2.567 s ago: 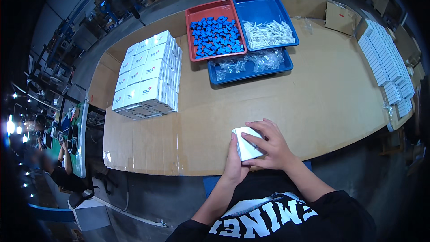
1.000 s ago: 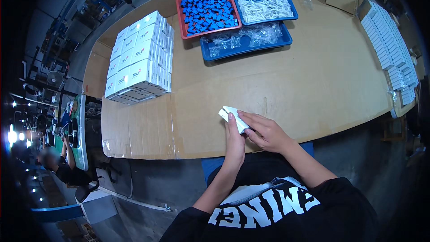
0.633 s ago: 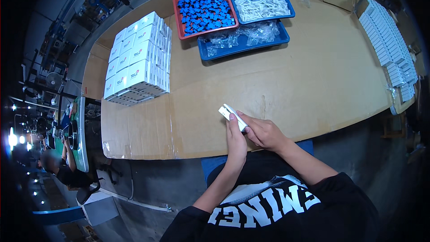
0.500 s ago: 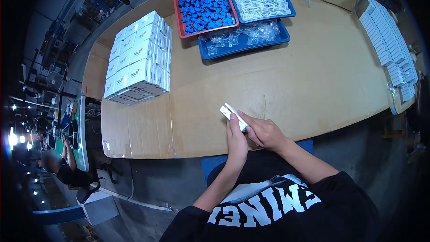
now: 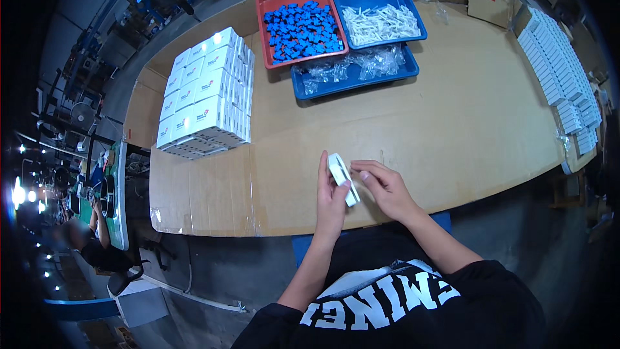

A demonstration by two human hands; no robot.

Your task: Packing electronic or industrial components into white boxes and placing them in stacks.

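A slim white box [image 5: 342, 179] with a dark slot along its face is held in my left hand [image 5: 330, 204]. My left thumb presses on its near part and the fingers run along its left side. Just right of the box is my right hand [image 5: 387, 195], its fingers apart and pointing left, with nothing seen in it. A small gap lies between its fingertips and the box. Both hands are over the near edge of the cardboard-covered table [image 5: 310, 136].
At the left stands a block of stacked white boxes [image 5: 200, 106]. Farther back are a red tray [image 5: 263, 26] of blue pieces, a blue tray [image 5: 423, 29] of white sticks and a lower blue tray [image 5: 336, 90] of clear bags. More white boxes [image 5: 558, 68] line the right edge.
My right hand has come off the white box and moved slightly right, its fingers opening. The box has turned more upright in my left hand. The view has shifted a little.
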